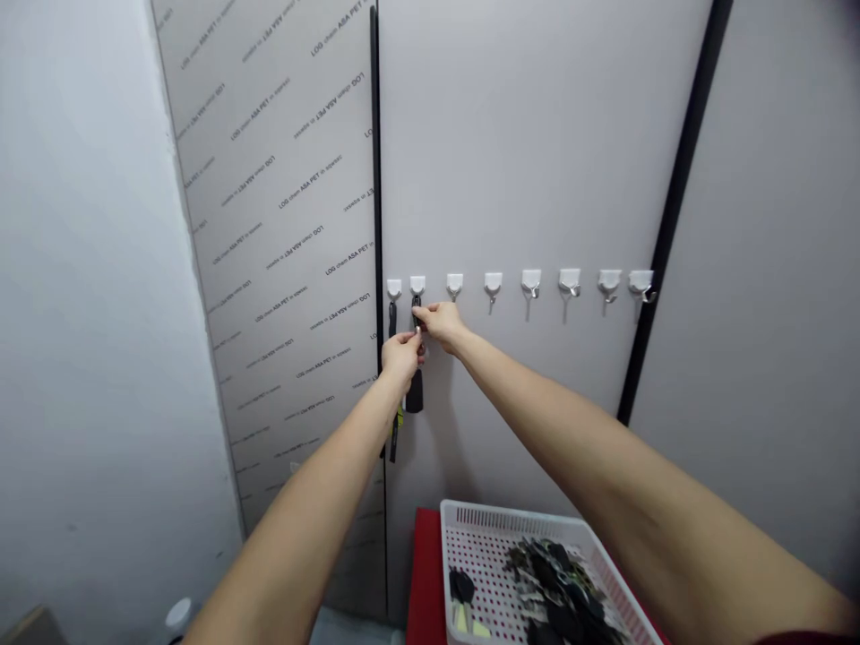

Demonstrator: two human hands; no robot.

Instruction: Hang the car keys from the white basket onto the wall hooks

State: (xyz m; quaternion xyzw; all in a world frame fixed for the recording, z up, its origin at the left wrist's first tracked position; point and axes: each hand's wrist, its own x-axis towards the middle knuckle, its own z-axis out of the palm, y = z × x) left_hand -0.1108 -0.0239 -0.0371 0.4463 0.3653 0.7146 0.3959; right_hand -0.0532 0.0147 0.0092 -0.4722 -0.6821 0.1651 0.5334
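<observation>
My left hand (pixel 401 351) and my right hand (pixel 440 322) meet just below the second white hook (pixel 417 284) from the left. Both have their fingers pinched on a black-strapped bunch of keys, whose wide black end (pixel 415 394) dangles under my left hand. The bunch's upper end reaches up to that hook; my fingers cover much of its middle. Beside it, a long black strap (pixel 393 318) hangs from the leftmost hook (pixel 393 288), with something yellow-green (pixel 399 417) partly hidden behind my left wrist.
Several more white hooks with metal prongs, such as one nearby (pixel 455 282), run rightward along the pale panel (pixel 537 134). Below, a white perforated basket (pixel 484 512) holds a heap of keys (pixel 557 582) and stands on a red surface (pixel 426 573). Dark vertical strips (pixel 377 179) edge the panel.
</observation>
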